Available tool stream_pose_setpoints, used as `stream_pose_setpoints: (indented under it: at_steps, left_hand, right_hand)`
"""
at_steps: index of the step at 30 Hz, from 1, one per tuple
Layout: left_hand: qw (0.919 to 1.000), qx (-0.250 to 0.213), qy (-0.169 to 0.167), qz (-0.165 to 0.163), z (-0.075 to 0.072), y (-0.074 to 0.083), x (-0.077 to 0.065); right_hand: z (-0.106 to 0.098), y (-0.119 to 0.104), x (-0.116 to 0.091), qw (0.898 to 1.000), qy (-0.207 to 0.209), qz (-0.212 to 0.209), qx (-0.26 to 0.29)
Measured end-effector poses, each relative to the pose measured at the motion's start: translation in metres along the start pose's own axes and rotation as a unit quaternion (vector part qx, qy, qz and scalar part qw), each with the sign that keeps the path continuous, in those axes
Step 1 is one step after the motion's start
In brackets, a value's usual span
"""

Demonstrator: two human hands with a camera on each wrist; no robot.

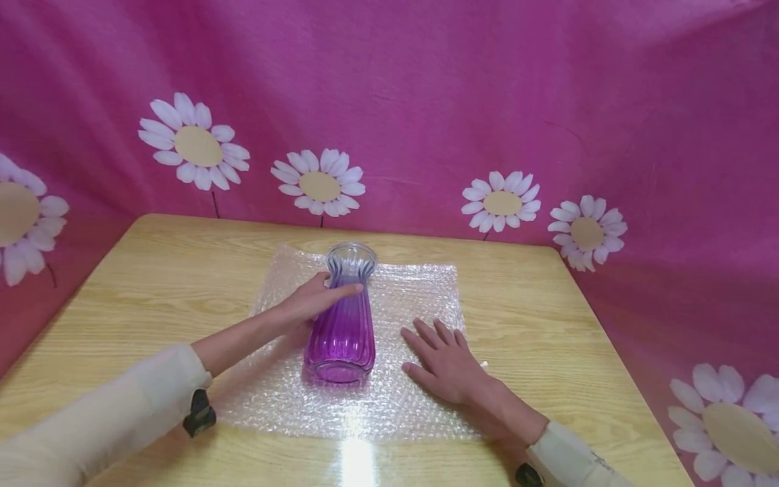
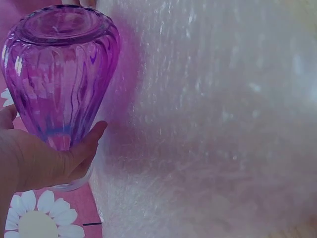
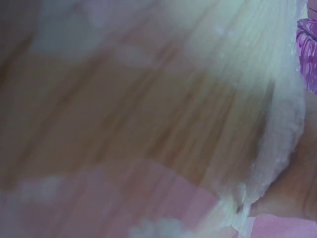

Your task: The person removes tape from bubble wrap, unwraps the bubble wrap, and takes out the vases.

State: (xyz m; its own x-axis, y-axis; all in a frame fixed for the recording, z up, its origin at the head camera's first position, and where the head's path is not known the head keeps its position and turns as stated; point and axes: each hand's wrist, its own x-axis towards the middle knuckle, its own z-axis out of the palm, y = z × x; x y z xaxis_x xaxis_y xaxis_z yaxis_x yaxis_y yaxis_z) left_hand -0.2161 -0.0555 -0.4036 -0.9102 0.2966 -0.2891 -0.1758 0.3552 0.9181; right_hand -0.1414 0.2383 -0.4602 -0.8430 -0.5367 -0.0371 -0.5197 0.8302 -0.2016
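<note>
A ribbed glass vase (image 1: 345,331), purple at the base and clear at the rim, is over the bubble wrap (image 1: 414,294) with its base towards me. My left hand (image 1: 309,299) grips it around the narrow neck, thumb across the upper side. The left wrist view shows the vase (image 2: 62,84) base uppermost in the picture, beside the wrap. Whether its lower side rests fully on the wrap cannot be told. My right hand (image 1: 447,368) lies palm down on the wrap's right side, fingers spread and holding nothing. In the right wrist view, a wrap edge stands near the wrist.
The bubble wrap lies on a light wooden table (image 1: 523,297). Behind and beside the table hangs a magenta cloth (image 1: 414,101) printed with white daisies. Dark wrist devices (image 1: 199,412) sit at the sleeve cuffs.
</note>
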Motion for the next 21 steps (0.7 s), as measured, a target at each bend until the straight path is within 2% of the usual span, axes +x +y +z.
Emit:
stream_pose_setpoints:
  at_steps: [7,15,21]
  left_hand:
    - [0.9986,-0.043,-0.013,-0.029,0.0029,-0.0026,0.0045]
    - [0.9967,-0.046,-0.011,-0.065,0.0055,-0.0028,0.0068]
    - [0.9936,-0.05,-0.031,-0.096,0.0044,-0.0009,0.0058]
  right_hand:
    - [0.0006,0.0001,0.001,1.0,-0.001,0.0,0.001]
    - [0.0014,0.0004,0.0013,1.0,0.002,-0.002,0.0]
    - [0.0013,-0.0003,0.0016,1.0,0.0,0.003,-0.007]
